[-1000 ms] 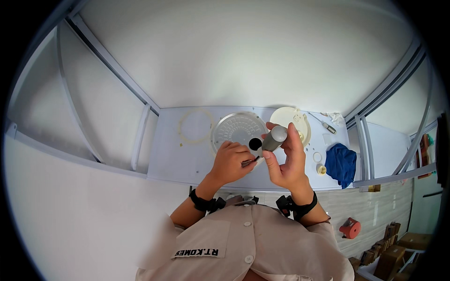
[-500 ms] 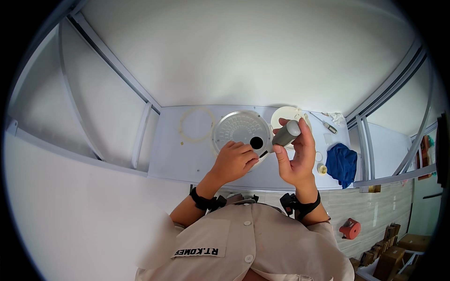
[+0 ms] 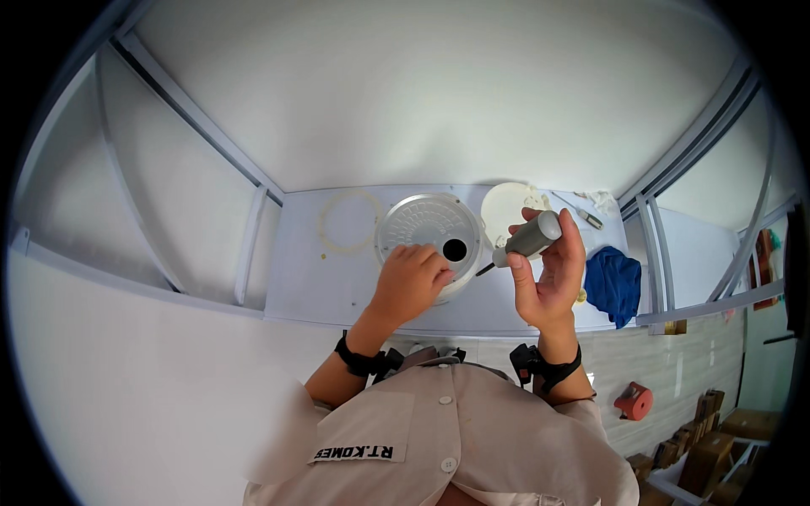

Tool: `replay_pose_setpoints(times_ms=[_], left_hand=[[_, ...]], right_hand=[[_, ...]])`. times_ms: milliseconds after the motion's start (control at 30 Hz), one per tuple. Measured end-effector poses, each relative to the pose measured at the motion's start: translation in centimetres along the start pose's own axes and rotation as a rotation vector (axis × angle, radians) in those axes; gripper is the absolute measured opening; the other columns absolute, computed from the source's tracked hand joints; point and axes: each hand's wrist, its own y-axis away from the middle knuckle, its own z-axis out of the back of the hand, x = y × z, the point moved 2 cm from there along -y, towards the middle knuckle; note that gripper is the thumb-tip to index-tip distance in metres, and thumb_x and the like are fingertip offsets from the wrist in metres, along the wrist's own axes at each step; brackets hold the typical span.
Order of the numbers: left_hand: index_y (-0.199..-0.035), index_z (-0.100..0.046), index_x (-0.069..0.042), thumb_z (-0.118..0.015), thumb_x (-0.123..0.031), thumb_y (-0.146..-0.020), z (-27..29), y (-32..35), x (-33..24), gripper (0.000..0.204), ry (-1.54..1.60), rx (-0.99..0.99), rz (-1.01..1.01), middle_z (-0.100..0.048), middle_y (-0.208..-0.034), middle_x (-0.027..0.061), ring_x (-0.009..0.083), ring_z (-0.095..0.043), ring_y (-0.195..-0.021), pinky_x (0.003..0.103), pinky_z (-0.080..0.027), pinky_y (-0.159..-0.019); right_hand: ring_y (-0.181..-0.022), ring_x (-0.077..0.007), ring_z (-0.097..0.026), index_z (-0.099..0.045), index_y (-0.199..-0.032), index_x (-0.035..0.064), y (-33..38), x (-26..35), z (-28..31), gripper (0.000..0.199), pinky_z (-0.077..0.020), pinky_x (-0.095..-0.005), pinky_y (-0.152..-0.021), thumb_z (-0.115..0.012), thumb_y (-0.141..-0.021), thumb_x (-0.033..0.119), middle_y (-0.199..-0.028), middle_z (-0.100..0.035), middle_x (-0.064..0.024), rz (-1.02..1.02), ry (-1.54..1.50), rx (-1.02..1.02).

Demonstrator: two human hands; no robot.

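Lifted right hand (image 3: 548, 278) now tilts screwdriver (image 3: 525, 241) down.

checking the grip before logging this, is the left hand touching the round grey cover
Touching. The head view shows the left hand resting flat on the near rim of the round grey cover, with no gap visible.

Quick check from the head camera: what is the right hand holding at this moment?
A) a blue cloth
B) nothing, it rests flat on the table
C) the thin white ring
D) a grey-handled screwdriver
D: the right hand grips a grey-handled screwdriver raised above the table, while the blue cloth and the thin white ring lie untouched and the left hand rests on the round grey cover.
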Motion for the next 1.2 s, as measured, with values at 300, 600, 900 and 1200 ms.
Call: replay_pose_setpoints(times_ms=[300, 600, 900, 1200], left_hand=[[-0.087, -0.071, -0.010, -0.079, -0.012, -0.087, 2.8, 1.9, 1.5, 0.009, 0.003, 0.041, 0.094, -0.064, -0.089, 0.0031, 0.0270, -0.064, -0.087, 0.042, -0.050, -0.083], [-0.104, -0.074, -0.008, -0.087, -0.021, -0.080, 3.6, 2.0, 1.0, 0.029, 0.091, 0.057, 0.092, -0.067, -0.101, 0.0067, 0.0314, -0.065, -0.096, 0.044, -0.053, -0.089], [-0.111, -0.075, -0.009, -0.088, -0.026, -0.082, 0.1, 0.9, -0.4, 0.036, 0.097, 0.088, -0.029, -0.067, -0.112, 0.0053, 0.0293, -0.064, -0.110, 0.045, -0.050, -0.099], [-0.118, -0.076, -0.010, -0.086, -0.025, -0.084, -1.9, 0.1, -1.2, 0.039, 0.035, 0.081, -0.015, -0.066, -0.114, 0.0039, 0.0267, -0.062, -0.114, 0.043, -0.048, -0.102]], right_hand=[[-0.116, -0.0313, -0.073, -0.036, -0.162, -0.0020, 0.5, -0.3, -0.1, 0.077, -0.0591, -0.0430, -0.100, -0.076, -0.096, -0.001, -0.140, -0.064, -0.0292, -0.014, -0.005, 0.005], [-0.119, -0.0325, -0.072, -0.038, -0.161, -0.0027, 0.7, -0.5, -0.7, 0.075, -0.0598, -0.0432, -0.099, -0.075, -0.095, -0.003, -0.140, -0.063, -0.0275, -0.009, -0.004, 0.018], [-0.116, -0.0308, -0.072, -0.037, -0.161, -0.0030, 0.7, -0.4, -0.8, 0.077, -0.0596, -0.0413, -0.098, -0.076, -0.095, -0.002, -0.139, -0.064, -0.0314, -0.003, 0.011, 0.016], [-0.114, -0.0290, -0.072, -0.037, -0.161, -0.0031, 1.0, -0.3, -0.3, 0.077, -0.0591, -0.0400, -0.097, -0.077, -0.095, -0.002, -0.139, -0.064, -0.0313, -0.007, 0.047, -0.003]])
